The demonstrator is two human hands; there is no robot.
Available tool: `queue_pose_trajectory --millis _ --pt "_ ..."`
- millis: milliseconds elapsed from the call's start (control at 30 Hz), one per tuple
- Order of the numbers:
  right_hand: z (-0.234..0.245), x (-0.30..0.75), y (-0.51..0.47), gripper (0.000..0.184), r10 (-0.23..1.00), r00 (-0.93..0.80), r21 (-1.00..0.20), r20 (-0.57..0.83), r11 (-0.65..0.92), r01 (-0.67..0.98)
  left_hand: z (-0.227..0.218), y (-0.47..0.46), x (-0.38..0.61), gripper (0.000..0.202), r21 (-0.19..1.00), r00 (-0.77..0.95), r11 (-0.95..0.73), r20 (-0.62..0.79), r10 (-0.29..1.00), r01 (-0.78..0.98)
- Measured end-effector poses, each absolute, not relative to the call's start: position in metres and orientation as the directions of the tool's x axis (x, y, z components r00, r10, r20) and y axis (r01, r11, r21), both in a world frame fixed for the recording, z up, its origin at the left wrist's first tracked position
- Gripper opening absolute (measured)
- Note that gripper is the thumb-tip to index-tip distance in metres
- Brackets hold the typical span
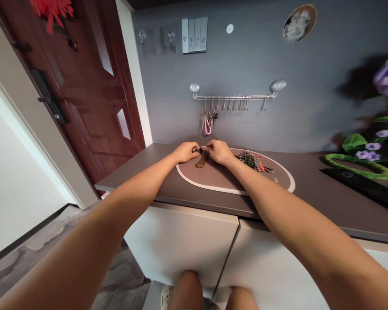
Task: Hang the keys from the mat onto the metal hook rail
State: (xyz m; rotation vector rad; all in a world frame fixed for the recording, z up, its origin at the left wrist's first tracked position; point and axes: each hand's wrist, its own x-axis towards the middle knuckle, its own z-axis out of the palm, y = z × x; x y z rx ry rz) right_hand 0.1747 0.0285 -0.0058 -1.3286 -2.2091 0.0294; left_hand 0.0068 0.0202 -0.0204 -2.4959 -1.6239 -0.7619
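Observation:
Both my hands meet over an oval brown mat (233,181) with a white rim on a dark cabinet top. My left hand (185,151) and my right hand (218,151) are closed in pinches on a key ring (203,150) between them. A brown leather tag (201,161) hangs from it down to the mat. A pile of keys with coloured tags (254,161) lies on the mat just right of my right hand.
A metal hook rail (234,97) on the grey wall holds keys with a pink loop (207,125). A dark wooden door (80,82) stands at left. Artificial flowers with a green ring (358,168) sit at right. White cabinet doors (181,245) lie below.

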Motion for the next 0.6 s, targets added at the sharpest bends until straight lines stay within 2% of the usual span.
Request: queue_pose_trajectory --millis 433,600 --pt "-0.002 0.174 0.022 0.025 0.800 -0.391 -0.296 0.456 0.550 0.781 -0.012 0.009 0.014 0.017 0.327 0.247 -0.459 0.521 0.817 0.826" --pt "-0.002 0.173 0.021 0.024 0.782 -0.418 -0.309 0.462 0.584 0.751 -0.010 0.010 0.015 0.016 0.456 0.160 -0.472 0.569 0.806 0.755"
